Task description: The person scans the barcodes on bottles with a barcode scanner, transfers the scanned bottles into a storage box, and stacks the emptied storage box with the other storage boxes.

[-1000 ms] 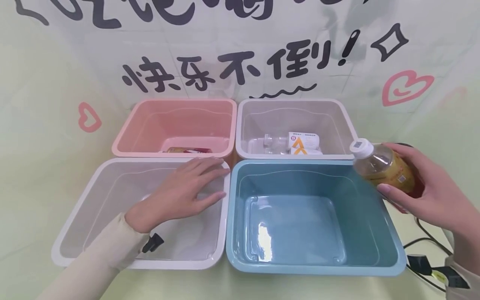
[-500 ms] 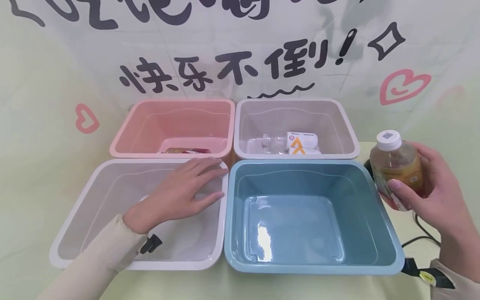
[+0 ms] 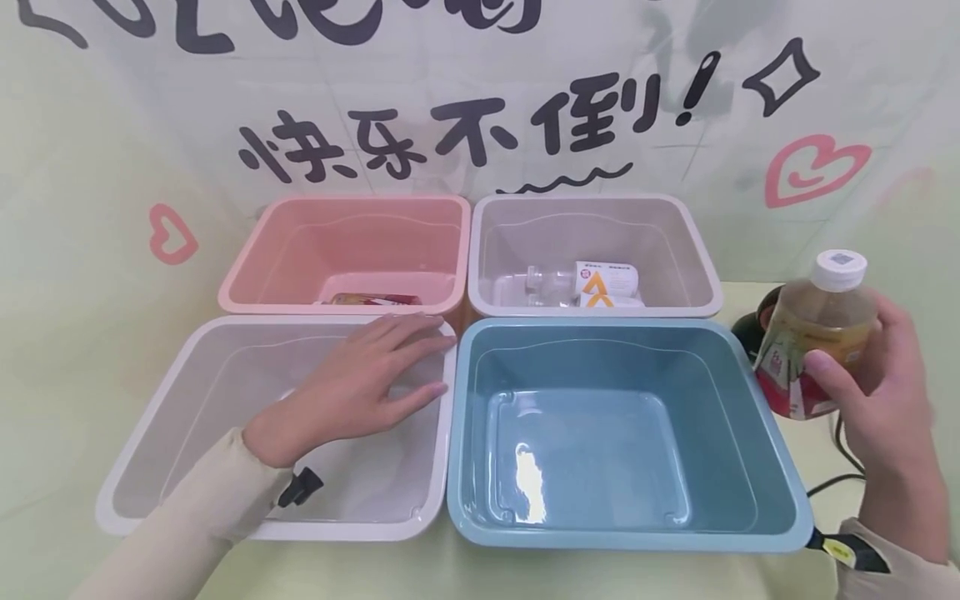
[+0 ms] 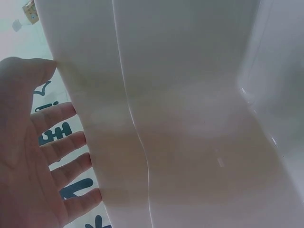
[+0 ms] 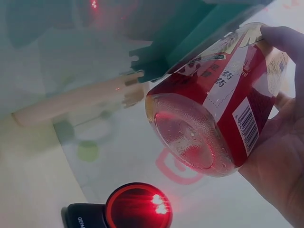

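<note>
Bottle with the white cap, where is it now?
In the head view, the bottle is at the far right, gripped in the right hand, just right of the blue bin.

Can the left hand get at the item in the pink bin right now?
Likely yes. The left hand carries nothing and touches the white bin, just in front of the pink bin, whose top is open. Nothing shows above the item, though the rim hides its near side.
</note>
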{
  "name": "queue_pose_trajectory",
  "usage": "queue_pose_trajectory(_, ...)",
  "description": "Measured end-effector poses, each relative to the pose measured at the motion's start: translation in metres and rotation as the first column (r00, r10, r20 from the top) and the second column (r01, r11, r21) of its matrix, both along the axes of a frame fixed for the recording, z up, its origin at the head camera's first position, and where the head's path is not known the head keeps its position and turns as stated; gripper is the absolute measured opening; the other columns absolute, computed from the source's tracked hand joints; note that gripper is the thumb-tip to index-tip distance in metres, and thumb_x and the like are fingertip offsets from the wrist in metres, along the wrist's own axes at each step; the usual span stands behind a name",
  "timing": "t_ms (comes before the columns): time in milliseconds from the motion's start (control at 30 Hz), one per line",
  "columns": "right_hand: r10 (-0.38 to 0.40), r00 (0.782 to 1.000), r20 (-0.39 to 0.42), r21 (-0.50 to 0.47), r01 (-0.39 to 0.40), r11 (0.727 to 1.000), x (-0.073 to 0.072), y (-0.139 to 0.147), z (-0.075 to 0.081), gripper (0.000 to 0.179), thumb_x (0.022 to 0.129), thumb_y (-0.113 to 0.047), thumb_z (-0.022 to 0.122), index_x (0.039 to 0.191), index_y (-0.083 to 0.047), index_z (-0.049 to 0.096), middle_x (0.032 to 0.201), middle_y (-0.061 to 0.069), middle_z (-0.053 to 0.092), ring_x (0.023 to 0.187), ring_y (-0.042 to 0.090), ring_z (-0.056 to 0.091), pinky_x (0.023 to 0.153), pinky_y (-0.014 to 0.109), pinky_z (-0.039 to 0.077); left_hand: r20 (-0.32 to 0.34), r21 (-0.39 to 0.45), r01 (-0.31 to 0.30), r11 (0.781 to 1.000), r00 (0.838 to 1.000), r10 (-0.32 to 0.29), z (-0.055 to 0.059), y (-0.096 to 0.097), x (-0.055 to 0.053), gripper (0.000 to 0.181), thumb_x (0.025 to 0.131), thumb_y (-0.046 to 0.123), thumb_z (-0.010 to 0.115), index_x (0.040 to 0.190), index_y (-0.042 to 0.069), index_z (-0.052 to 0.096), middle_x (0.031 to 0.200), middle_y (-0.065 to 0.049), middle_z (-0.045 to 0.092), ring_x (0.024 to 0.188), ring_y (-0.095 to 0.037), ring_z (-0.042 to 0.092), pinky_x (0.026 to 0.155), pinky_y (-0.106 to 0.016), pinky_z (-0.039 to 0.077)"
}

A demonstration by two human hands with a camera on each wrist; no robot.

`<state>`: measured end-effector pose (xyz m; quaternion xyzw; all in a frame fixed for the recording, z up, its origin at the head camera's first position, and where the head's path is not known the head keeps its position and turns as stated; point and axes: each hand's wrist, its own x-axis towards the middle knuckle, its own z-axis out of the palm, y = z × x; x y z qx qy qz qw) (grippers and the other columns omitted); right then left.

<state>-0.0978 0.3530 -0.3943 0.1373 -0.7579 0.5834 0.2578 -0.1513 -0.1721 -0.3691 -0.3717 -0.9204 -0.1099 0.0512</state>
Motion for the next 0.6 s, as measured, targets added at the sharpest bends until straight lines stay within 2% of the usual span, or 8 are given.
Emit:
queue_pose_trajectory(67, 0.018, 1.0, 0.002, -0.07, -0.018, 0.997, -0.001, 0.001, -0.004, 0.077, 0.09, 0.007, 0.068, 0.16, -0.002, 0.036, 0.153, 0.013, 0.053, 0.128, 0.023, 0.054, 0.099, 0.015, 0.051, 0.001, 0.0, 0.0, 1.0, 1.0, 0.0, 0.0, 0.0, 0.0, 0.057, 0.1, 0.052, 0.066, 0.149, 0.022, 0.061, 0.159, -0.003, 0.054, 0.152, -0.027, 0.047, 0.127, -0.053, 0.039)
queue_pose_trajectory(167, 0.056, 0.998, -0.018, -0.192, -0.058, 0.98, -0.003, 0.005, -0.011, 0.076, 0.092, 0.004, 0.07, 0.159, 0.001, 0.034, 0.15, 0.014, 0.053, 0.126, 0.023, 0.054, 0.098, 0.019, 0.05, 0.006, -0.002, -0.003, 1.0, 1.0, 0.003, 0.001, 0.001, 0.0, 0.057, 0.1, 0.052, 0.066, 0.149, 0.022, 0.062, 0.159, -0.003, 0.054, 0.152, -0.028, 0.047, 0.127, -0.053, 0.039)
queue_pose_trajectory(267, -0.002, 1.0, 0.013, -0.285, 0.006, 0.959, -0.003, 0.006, -0.014, 0.077, 0.091, -0.002, 0.075, 0.158, -0.003, 0.037, 0.145, 0.015, 0.057, 0.121, 0.024, 0.057, 0.093, 0.017, 0.054, 0.011, -0.002, -0.006, 1.0, 1.0, 0.006, 0.001, 0.001, 0.001, 0.057, 0.1, 0.052, 0.066, 0.149, 0.022, 0.062, 0.159, -0.004, 0.054, 0.152, -0.028, 0.047, 0.127, -0.054, 0.039)
queue_pose_trajectory(400, -0.082, 0.994, 0.076, -0.44, 0.107, 0.892, -0.003, 0.003, -0.016, 0.075, 0.086, -0.006, 0.08, 0.153, -0.008, 0.045, 0.136, 0.017, 0.063, 0.113, 0.025, 0.062, 0.078, 0.018, 0.06, 0.013, 0.002, -0.01, 1.0, 1.0, 0.01, 0.0, 0.001, 0.002, 0.057, 0.1, 0.051, 0.067, 0.149, 0.022, 0.062, 0.16, -0.004, 0.054, 0.153, -0.028, 0.047, 0.127, -0.054, 0.039)
queue_pose_trajectory(467, -0.097, 0.989, 0.108, -0.461, 0.136, 0.877, -0.004, 0.002, -0.019, 0.075, 0.087, -0.008, 0.08, 0.154, -0.01, 0.045, 0.137, 0.015, 0.063, 0.114, 0.025, 0.061, 0.077, 0.018, 0.06, 0.006, 0.008, -0.008, 1.0, 1.0, 0.008, 0.0, 0.0, 0.003, 0.057, 0.1, 0.051, 0.067, 0.149, 0.022, 0.062, 0.16, -0.004, 0.054, 0.153, -0.029, 0.046, 0.127, -0.055, 0.039)
queue_pose_trajectory(533, -0.087, 0.986, 0.14, -0.459, 0.142, 0.877, -0.006, 0.003, -0.021, 0.076, 0.089, -0.008, 0.079, 0.155, -0.01, 0.043, 0.137, 0.013, 0.062, 0.116, 0.024, 0.061, 0.076, 0.017, 0.06, -0.007, 0.021, 0.002, 1.0, 1.0, -0.001, -0.001, -0.001, 0.004, 0.056, 0.099, 0.05, 0.068, 0.148, 0.021, 0.062, 0.159, -0.005, 0.055, 0.152, -0.029, 0.047, 0.126, -0.056, 0.04)
queue_pose_trajectory(600, -0.083, 0.981, 0.177, -0.433, 0.153, 0.888, -0.008, 0.005, -0.024, 0.075, 0.091, -0.009, 0.077, 0.157, -0.012, 0.041, 0.137, 0.01, 0.062, 0.116, 0.023, 0.06, 0.076, 0.016, 0.06, -0.026, 0.033, 0.009, 0.999, 1.0, -0.008, -0.001, -0.002, 0.005, 0.056, 0.099, 0.048, 0.07, 0.148, 0.021, 0.063, 0.158, -0.006, 0.056, 0.151, -0.03, 0.048, 0.125, -0.056, 0.041)
